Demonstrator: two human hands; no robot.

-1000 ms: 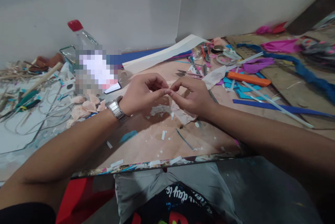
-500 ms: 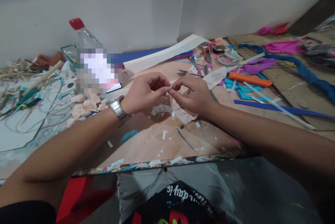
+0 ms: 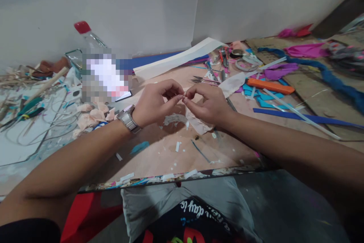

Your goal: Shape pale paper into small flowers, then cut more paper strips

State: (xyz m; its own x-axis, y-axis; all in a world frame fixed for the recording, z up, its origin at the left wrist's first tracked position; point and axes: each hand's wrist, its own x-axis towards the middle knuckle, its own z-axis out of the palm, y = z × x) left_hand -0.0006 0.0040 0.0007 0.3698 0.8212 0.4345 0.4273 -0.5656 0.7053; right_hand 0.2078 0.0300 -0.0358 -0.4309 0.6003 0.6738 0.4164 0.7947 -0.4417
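Note:
My left hand and my right hand meet fingertip to fingertip above the table. Thumb and forefinger are pinched together on each. Whatever sits between the tips is too small to make out. A thin pale peach piece of crepe paper shows just below my right hand; I cannot tell whether the fingers hold it. Beneath the hands is a whitish dried smear on the tabletop. Crumpled peach paper pieces lie left of my left wrist, which wears a metal watch.
Behind the hands lie scissors, a cream paper strip and a lit phone, partly pixelated. An orange utility knife rests on blue scraps at right. A red-capped bottle and green-handled pliers are at left.
The view has shifted very slightly. Both hands keep the same pinched pose, with only tiny movement at the fingertips.

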